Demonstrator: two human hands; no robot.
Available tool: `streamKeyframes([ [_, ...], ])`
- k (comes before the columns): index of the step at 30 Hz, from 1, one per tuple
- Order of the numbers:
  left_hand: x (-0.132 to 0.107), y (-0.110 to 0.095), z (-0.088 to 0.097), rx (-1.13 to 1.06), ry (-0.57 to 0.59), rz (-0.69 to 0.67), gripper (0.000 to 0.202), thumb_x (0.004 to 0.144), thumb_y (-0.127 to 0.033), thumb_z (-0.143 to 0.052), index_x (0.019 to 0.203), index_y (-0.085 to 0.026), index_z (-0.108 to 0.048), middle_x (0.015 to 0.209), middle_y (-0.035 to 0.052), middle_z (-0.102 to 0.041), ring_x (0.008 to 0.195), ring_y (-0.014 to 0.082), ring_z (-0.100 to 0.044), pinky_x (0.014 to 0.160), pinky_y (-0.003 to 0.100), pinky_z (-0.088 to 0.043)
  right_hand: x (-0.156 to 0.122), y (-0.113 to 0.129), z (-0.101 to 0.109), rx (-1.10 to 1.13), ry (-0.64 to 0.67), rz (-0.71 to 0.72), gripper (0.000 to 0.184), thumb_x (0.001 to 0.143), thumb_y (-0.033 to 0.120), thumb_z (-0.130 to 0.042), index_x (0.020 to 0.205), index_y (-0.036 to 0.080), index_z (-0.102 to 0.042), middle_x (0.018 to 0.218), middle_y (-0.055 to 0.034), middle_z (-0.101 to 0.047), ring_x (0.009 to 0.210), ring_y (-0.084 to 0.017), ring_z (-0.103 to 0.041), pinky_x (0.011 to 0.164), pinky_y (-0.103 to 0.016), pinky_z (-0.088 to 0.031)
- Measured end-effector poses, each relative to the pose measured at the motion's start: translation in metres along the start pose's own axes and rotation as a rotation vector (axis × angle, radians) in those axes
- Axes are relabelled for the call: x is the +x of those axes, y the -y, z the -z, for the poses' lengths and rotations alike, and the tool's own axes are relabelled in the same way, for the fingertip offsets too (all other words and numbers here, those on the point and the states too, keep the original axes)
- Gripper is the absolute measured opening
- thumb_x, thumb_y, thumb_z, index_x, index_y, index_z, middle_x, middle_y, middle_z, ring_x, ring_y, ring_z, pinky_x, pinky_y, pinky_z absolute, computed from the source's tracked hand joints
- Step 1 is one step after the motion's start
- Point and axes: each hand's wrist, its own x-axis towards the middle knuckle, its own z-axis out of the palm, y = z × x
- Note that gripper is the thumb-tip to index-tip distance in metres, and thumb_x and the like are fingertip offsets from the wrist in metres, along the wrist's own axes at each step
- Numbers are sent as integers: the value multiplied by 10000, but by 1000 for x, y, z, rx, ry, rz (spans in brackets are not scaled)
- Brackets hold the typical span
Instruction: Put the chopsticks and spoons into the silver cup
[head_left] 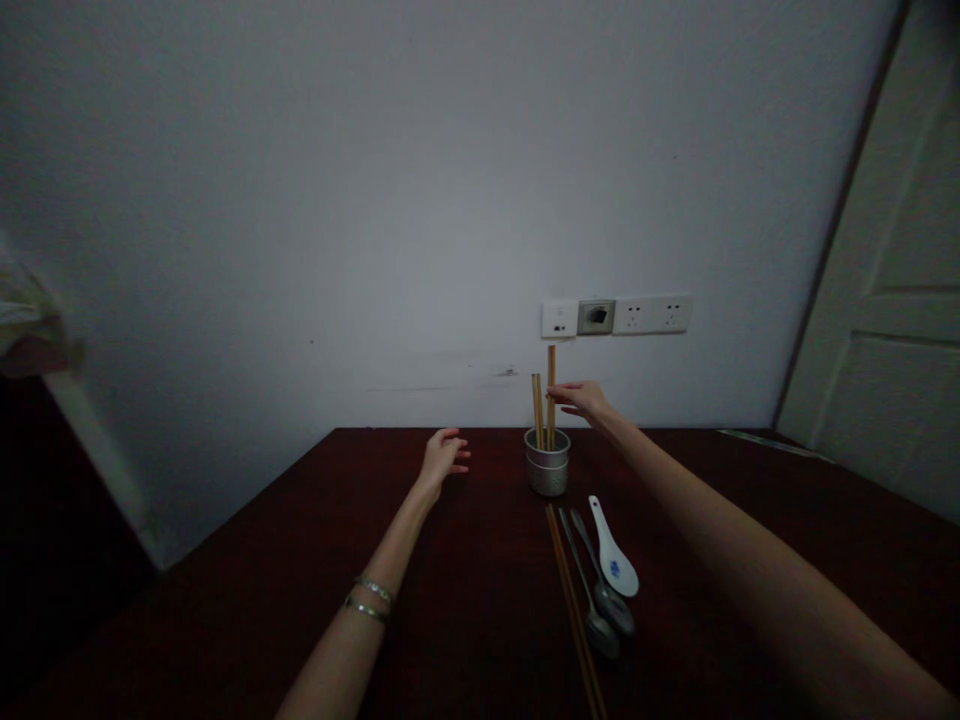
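My right hand (583, 399) pinches a pair of wooden chopsticks (551, 368) near their upper part. Their lower ends are inside a metal utensil holder (548, 474), which stands upright on the table. Two more chopsticks (537, 405) lean in the same holder, just left of the held ones. To the left of the holder my left hand (444, 458) hovers with its fingers apart, holding nothing. In front of the holder lie brown chopsticks (574, 610), two metal spoons (600, 630) (616, 608) and a white ceramic spoon (616, 567) with a blue mark.
The dark red table (480, 600) meets a pale wall (420, 200) at the back. Sockets and a switch plate (652, 315) sit on the wall above the holder. A light door (900, 330) stands at the right. A thin flat strip (776, 443) lies at the table's back right.
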Motion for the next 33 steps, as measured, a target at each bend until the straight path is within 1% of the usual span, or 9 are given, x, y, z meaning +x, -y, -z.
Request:
streamKeyframes([
  [5, 0, 5, 2, 13, 26, 4, 264, 761, -166, -449, 1021, -126, -439, 916, 99, -568, 612, 106, -583, 454, 209, -478, -8, -15, -5, 18, -7, -51, 178, 559, 264, -714, 654, 126, -654, 761, -101, -679, 720, -171, -613, 622, -273, -463],
  [11, 2, 10, 3, 36, 42, 47, 262, 755, -180, -466, 1012, -140, -439, 891, 81, -575, 600, 94, -581, 461, 190, -473, -15, -31, -10, 70, 24, -18, 147, 545, 236, -723, 604, 120, -655, 665, -86, -678, 628, -165, -619, 593, -258, -485],
  [15, 2, 13, 4, 43, 46, 60, 261, 746, -186, -481, 1000, -142, -441, 891, 81, -575, 602, 97, -583, 467, 194, -471, -18, -39, -13, 97, 27, -28, 114, 555, 205, -717, 584, 118, -649, 621, -79, -672, 574, -155, -614, 583, -253, -494],
  [20, 1, 13, 3, 59, 54, 68, 268, 734, -163, -477, 999, -138, -445, 903, 90, -576, 594, 106, -584, 466, 217, -474, -22, -40, -15, 113, 28, -31, 105, 574, 198, -710, 610, 119, -652, 638, -81, -676, 569, -146, -613, 582, -239, -490],
  [27, 2, 14, 2, 75, 64, 72, 278, 744, -164, -464, 1019, -134, -431, 914, 101, -583, 597, 102, -583, 468, 205, -475, -20, -40, -16, 80, 30, -62, 146, 587, 228, -707, 651, 107, -658, 635, -90, -675, 510, -129, -589, 495, -220, -446],
  [33, 4, 15, 2, 95, 65, 102, 298, 763, -142, -420, 1061, -132, -402, 905, 105, -594, 582, 98, -581, 469, 205, -474, -17, -42, -15, 52, 29, -63, 158, 607, 229, -695, 691, 99, -664, 635, -83, -675, 505, -115, -579, 469, -197, -416],
])
